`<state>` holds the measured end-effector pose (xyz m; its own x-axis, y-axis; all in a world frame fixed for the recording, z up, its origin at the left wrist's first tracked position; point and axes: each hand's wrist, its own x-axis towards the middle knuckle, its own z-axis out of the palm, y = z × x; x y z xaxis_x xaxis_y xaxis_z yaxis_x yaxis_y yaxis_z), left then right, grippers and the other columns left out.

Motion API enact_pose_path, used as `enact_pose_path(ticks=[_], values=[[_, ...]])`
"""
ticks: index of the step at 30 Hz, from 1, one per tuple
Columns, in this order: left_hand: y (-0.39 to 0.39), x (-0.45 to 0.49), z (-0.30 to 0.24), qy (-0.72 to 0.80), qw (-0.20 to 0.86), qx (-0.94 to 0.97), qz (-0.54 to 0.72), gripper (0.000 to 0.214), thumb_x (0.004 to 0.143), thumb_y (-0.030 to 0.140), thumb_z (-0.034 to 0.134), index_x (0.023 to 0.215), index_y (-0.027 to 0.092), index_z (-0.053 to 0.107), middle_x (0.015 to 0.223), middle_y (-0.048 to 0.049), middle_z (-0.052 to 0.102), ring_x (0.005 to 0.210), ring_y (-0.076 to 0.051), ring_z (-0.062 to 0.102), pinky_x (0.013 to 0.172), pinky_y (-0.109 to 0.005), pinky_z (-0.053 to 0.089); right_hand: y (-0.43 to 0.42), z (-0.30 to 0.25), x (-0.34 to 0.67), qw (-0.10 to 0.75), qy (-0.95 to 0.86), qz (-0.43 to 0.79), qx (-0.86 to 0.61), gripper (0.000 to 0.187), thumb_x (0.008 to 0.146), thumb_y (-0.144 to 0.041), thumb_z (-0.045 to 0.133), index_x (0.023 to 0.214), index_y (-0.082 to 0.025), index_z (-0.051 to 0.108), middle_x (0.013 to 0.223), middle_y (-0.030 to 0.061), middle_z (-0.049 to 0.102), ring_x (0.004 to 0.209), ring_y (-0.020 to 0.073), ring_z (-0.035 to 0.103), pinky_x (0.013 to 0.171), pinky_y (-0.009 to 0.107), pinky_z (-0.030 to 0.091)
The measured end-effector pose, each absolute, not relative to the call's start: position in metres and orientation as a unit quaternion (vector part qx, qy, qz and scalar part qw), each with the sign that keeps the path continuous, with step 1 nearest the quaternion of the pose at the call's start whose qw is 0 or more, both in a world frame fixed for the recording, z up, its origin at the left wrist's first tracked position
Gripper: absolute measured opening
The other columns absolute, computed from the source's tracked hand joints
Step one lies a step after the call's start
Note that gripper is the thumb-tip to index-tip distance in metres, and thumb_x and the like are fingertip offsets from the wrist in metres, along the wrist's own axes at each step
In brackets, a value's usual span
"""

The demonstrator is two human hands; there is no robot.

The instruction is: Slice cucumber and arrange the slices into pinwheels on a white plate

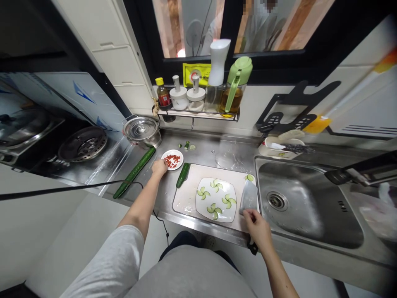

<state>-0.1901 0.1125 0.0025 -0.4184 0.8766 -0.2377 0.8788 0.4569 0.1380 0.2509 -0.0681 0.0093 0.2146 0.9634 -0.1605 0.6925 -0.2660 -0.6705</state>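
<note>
Our right hand [259,227] is clamping the cleaver [249,195], its blade lying along the chopping board [185,196]'s right edge. Our left hand [159,167] is meeting the small dish [181,159]'s near-left rim; whether its fingers are pinching, we cannot tell. That dish is holding red bits [171,157], sitting beyond the board's far-left corner. The square plate [217,197] is lying nearer the board's right edge, carrying four finished cucumber pinwheels [228,201] but no red bits, so those are apparently remaining unused. Slices [249,177] are waiting at the board's far-right corner, the short cucumber [182,175] is overlapping its far-left corner, and the long cucumber [139,166] is stretching toward the counter [166,194]'s front edge, looking uncut. Near the counter's back edge, a lid is hiding the pot [153,139]'s contents.
</note>
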Motion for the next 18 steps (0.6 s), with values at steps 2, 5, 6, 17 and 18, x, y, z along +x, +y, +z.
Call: enact_pose_path(ticks=[2,5,6,17,18], values=[[0.1138,-0.1893,0.0006,0.844,0.134,0.520,-0.005,0.023,0.081,0.033,0.056,0.094,0.022,0.071,0.109,-0.0130,0.067,0.103,-0.028,0.061,0.079,-0.032,0.049,-0.0652,0.0099,0.2495,0.237,-0.565,0.288,-0.736,0.047,0.076,-0.061,0.040,0.078,-0.020,0.064,0.064,0.0054,0.065,0.060,0.0206,0.058,0.058,0.030,0.040],[0.1160,-0.1893,-0.0020,0.845,0.136,0.516,-0.004,0.027,0.084,0.035,0.052,0.097,0.021,0.071,0.109,-0.0140,0.067,0.103,-0.027,0.062,0.080,-0.032,0.049,-0.0611,0.0110,0.2477,0.235,-0.571,0.290,-0.731,0.046,0.076,-0.060,0.041,0.077,-0.020,0.064,0.065,0.0054,0.065,0.060,0.0203,0.058,0.058,0.030,0.041],[0.1164,-0.1897,-0.0027,0.846,0.139,0.514,-0.004,0.028,0.085,0.035,0.051,0.097,0.021,0.071,0.108,-0.0139,0.067,0.102,-0.027,0.062,0.079,-0.031,0.049,-0.0601,0.0113,0.2474,0.233,-0.572,0.290,-0.731,0.045,0.076,-0.059,0.041,0.078,-0.020,0.064,0.065,0.0054,0.066,0.060,0.0203,0.058,0.058,0.030,0.041],[0.1185,-0.1950,-0.0023,0.837,0.167,0.521,0.013,0.018,0.074,0.030,0.064,0.090,0.026,0.069,0.109,-0.0064,0.067,0.099,-0.021,0.063,0.081,-0.027,0.046,-0.0583,0.0083,0.2480,0.211,-0.586,0.286,-0.728,0.045,0.078,-0.058,0.040,0.078,-0.020,0.063,0.063,0.0050,0.063,0.060,0.0207,0.057,0.057,0.030,0.039],[0.1193,-0.1949,-0.0020,0.836,0.174,0.519,0.016,0.017,0.072,0.030,0.065,0.088,0.025,0.069,0.107,-0.0060,0.068,0.097,-0.021,0.063,0.080,-0.026,0.046,-0.0583,0.0079,0.2479,0.209,-0.586,0.286,-0.728,0.045,0.078,-0.058,0.039,0.078,-0.020,0.063,0.062,0.0047,0.063,0.061,0.0207,0.057,0.058,0.030,0.039]])
